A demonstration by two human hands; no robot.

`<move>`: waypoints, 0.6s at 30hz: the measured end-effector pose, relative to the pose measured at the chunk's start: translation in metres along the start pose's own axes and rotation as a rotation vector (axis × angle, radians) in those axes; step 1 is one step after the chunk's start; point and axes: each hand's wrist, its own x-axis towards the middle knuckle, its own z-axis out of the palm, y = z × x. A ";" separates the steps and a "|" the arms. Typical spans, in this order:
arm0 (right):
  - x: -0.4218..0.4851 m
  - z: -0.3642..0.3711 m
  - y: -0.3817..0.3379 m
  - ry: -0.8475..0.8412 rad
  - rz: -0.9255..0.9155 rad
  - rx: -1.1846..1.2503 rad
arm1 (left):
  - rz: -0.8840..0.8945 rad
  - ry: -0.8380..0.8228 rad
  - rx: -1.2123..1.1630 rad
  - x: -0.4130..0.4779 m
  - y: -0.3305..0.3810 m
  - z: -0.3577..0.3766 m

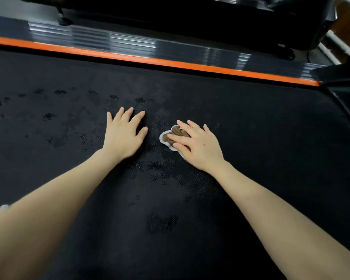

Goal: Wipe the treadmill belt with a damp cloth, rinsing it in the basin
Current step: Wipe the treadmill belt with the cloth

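The black treadmill belt (251, 138) fills most of the view, with darker wet patches across its left and middle. A small brown cloth with a white edge (167, 138) lies bunched on the belt near the centre. My right hand (196, 144) presses flat on the cloth with straight fingers, covering most of it. My left hand (123, 134) rests flat on the bare belt just left of the cloth, fingers spread. The basin is not in view.
An orange stripe (150, 59) and a ribbed grey side rail (129, 43) run along the belt's far side. Beyond stands a dark machine base (190, 21). A black frame part (343, 93) borders the belt at the right.
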 end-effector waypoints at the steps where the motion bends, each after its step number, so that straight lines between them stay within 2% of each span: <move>1: 0.001 0.000 0.000 0.000 0.008 0.005 | 0.013 0.018 0.018 -0.015 0.001 -0.004; 3: 0.001 0.000 0.000 -0.003 0.024 0.003 | 0.027 0.028 0.066 -0.050 0.000 -0.011; 8: -0.001 0.001 -0.003 0.031 0.050 -0.039 | -0.054 -0.068 0.159 -0.117 -0.013 -0.009; 11: -0.003 0.002 -0.011 -0.005 0.133 -0.107 | -0.052 -0.052 0.162 -0.123 -0.014 -0.004; 14: -0.019 0.004 -0.036 0.053 0.245 -0.129 | -0.053 -0.036 0.153 -0.122 -0.014 -0.004; 16: -0.042 0.006 -0.053 0.074 0.209 -0.107 | -0.053 -0.027 0.149 -0.122 -0.015 -0.004; 18: -0.066 0.005 -0.065 0.061 0.099 -0.128 | -0.054 -0.026 0.150 -0.122 -0.014 -0.004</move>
